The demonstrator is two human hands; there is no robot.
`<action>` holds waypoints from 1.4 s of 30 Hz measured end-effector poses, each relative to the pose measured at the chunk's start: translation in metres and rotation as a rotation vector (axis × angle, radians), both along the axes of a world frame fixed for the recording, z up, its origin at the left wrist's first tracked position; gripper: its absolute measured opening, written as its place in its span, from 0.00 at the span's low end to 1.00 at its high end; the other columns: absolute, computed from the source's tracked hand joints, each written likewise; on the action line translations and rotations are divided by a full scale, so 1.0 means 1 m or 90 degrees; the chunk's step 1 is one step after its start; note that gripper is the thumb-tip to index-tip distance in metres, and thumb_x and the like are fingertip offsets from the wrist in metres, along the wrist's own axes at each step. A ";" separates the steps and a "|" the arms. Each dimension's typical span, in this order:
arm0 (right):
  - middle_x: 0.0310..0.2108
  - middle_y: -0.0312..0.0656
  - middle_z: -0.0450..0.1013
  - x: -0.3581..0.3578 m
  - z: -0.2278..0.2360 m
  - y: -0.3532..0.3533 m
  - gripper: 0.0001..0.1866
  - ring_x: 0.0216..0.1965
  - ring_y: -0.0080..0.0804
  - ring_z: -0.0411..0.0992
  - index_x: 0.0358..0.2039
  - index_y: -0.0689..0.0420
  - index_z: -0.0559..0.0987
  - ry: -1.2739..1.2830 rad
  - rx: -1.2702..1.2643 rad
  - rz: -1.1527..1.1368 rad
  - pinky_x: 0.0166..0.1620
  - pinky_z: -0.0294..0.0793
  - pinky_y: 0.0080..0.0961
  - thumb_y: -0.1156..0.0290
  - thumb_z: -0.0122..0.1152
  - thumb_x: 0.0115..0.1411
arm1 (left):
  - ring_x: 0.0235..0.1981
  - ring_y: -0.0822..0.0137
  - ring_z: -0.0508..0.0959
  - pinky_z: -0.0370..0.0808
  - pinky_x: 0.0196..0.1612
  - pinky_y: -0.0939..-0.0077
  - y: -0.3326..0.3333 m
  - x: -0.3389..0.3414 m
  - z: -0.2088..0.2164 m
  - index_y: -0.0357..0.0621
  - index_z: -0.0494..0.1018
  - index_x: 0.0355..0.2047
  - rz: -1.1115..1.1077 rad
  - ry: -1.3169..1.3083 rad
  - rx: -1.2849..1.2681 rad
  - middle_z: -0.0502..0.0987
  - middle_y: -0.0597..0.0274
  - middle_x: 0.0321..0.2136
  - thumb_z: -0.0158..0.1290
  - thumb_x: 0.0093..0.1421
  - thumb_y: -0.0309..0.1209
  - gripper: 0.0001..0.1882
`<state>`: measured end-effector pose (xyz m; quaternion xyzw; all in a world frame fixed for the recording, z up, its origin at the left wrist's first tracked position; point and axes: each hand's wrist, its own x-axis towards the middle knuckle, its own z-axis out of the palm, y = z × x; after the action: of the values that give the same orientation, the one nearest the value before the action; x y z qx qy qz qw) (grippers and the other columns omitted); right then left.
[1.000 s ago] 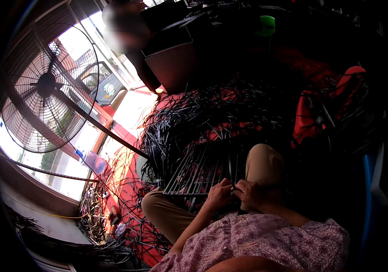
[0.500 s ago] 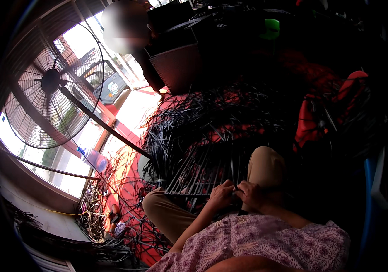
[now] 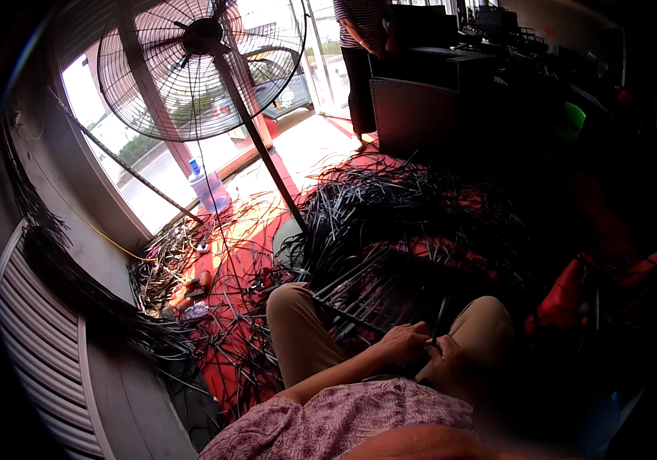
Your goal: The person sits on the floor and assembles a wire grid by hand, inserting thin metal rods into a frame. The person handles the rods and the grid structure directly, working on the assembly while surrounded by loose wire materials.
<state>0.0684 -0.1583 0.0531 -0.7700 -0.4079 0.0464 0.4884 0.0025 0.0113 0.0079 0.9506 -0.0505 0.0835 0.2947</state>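
Between my knees lies a frame strung with rows of dark flat strips. My left hand rests at its near edge, fingers curled and closed. Close beside it, my right hand pinches a dark strip that rises from between the two hands. The left fingers seem to press on the same strip, though deep shadow hides their tips. The right side of the frame fades into the dark.
A large heap of loose black strips covers the red floor ahead. A tall stand fan, a clear water jug and a ribbed radiator stand left. A person is beside a box-like desk.
My view has swung left, so the scene shifts right and down in the picture, and the radiator shows more. Both hands stay close together at the frame's near edge.
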 end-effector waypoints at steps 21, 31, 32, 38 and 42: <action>0.26 0.47 0.72 0.011 -0.046 0.006 0.08 0.28 0.49 0.75 0.28 0.59 0.76 -0.066 0.041 -0.021 0.32 0.73 0.38 0.78 0.67 0.47 | 0.37 0.54 0.77 0.74 0.37 0.61 -0.001 -0.008 0.023 0.45 0.79 0.32 0.025 -0.067 -0.094 0.74 0.58 0.34 0.60 0.53 0.38 0.11; 0.24 0.48 0.71 0.008 -0.028 0.007 0.09 0.26 0.51 0.73 0.26 0.60 0.73 -0.086 0.097 -0.020 0.29 0.71 0.39 0.77 0.67 0.47 | 0.40 0.56 0.73 0.70 0.43 0.65 0.006 -0.004 0.016 0.44 0.79 0.33 -0.018 -0.138 -0.027 0.73 0.59 0.35 0.59 0.51 0.34 0.10; 0.24 0.48 0.71 0.007 -0.026 0.007 0.09 0.26 0.51 0.73 0.26 0.60 0.73 -0.089 0.102 -0.021 0.29 0.71 0.39 0.77 0.67 0.47 | 0.40 0.56 0.72 0.70 0.44 0.65 0.006 -0.004 0.014 0.45 0.79 0.33 -0.020 -0.142 -0.027 0.73 0.60 0.34 0.59 0.50 0.34 0.10; 0.26 0.50 0.72 0.008 -0.023 0.002 0.08 0.28 0.51 0.73 0.27 0.61 0.74 -0.133 0.076 0.009 0.30 0.72 0.40 0.76 0.66 0.49 | 0.43 0.58 0.71 0.67 0.48 0.65 -0.003 -0.013 0.029 0.47 0.79 0.36 0.038 -0.112 0.066 0.73 0.62 0.35 0.59 0.51 0.34 0.12; 0.27 0.51 0.72 0.005 -0.017 -0.001 0.08 0.29 0.52 0.74 0.27 0.61 0.74 -0.108 0.065 0.012 0.31 0.72 0.42 0.75 0.66 0.50 | 0.44 0.61 0.72 0.65 0.49 0.66 -0.004 -0.016 0.012 0.47 0.80 0.42 0.023 -0.108 0.147 0.76 0.64 0.35 0.58 0.53 0.35 0.16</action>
<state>0.0736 -0.1596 0.0363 -0.7416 -0.4568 -0.0349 0.4901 -0.0134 0.0078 0.0200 0.9684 -0.0676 0.1626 0.1768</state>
